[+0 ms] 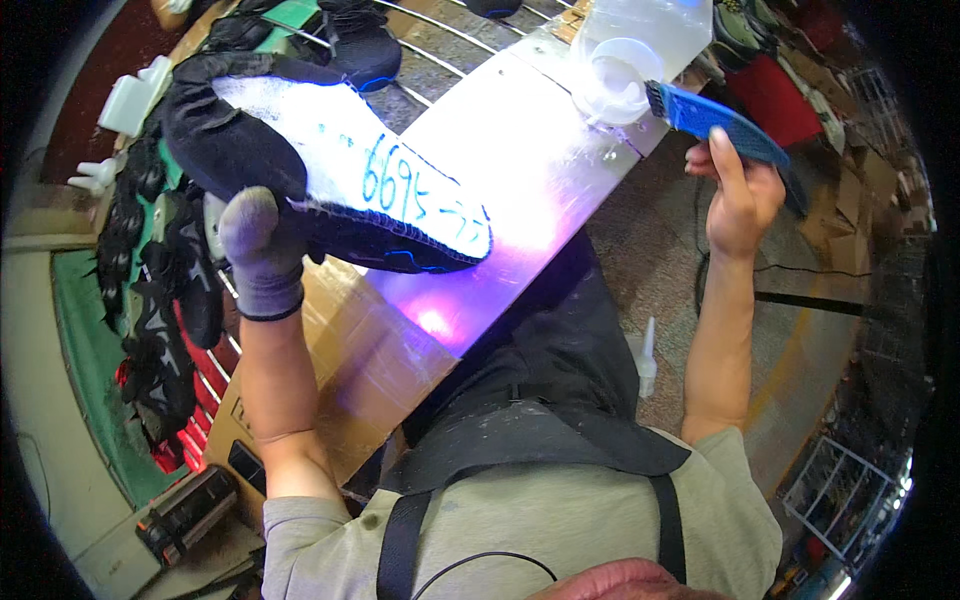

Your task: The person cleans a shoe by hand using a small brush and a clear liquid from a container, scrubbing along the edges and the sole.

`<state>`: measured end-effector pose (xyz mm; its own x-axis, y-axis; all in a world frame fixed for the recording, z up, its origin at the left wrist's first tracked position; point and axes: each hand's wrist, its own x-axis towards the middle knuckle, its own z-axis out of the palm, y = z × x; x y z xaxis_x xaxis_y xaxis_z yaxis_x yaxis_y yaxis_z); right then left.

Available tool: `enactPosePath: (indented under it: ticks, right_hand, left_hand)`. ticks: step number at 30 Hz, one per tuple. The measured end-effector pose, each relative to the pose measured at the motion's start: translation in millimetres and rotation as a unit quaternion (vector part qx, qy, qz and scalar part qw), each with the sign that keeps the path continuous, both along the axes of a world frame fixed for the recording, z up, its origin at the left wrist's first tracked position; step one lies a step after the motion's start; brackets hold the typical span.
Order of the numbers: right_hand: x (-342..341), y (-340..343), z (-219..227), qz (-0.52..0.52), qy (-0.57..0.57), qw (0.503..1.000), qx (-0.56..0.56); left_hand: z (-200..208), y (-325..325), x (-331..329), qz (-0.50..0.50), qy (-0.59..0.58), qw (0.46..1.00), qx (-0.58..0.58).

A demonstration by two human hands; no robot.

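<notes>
My left hand [262,250], in a grey glove, is closed on the side of a black shoe upper [250,130]. The upper is turned so that its white stitched underside, with blue handwritten marks, faces up. It is held above the white worktable [490,110]. With bare fingers, my right hand [745,205] grips a blue-handled brush [730,125]. The brush's dark bristles are at the rim of a translucent cup [620,80] at the table's far right. Whether they touch what is inside cannot be made out.
Behind the cup stands a clear plastic container [675,30]. Several black shoes [155,350] line a rack on the left, beside white plastic bottles [135,98]. A cardboard box [350,375] adjoins the table near me. A white nozzle bottle [648,360] is at my right.
</notes>
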<state>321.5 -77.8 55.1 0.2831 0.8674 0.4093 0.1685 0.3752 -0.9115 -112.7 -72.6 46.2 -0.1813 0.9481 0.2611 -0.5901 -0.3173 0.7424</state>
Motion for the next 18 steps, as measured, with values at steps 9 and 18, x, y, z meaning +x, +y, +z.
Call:
enactPosePath:
  ticks: [9, 18]
  right_hand:
    - [2, 95, 20, 0.041, -0.410, 0.909, -0.061]
    - [18, 115, 6, 0.126, -0.398, 0.892, -0.171]
  left_hand:
    - [-28, 34, 19, -0.056, 0.053, 0.990, -0.121]
    - [3, -13, 19, 0.001, 0.265, 0.958, -0.110]
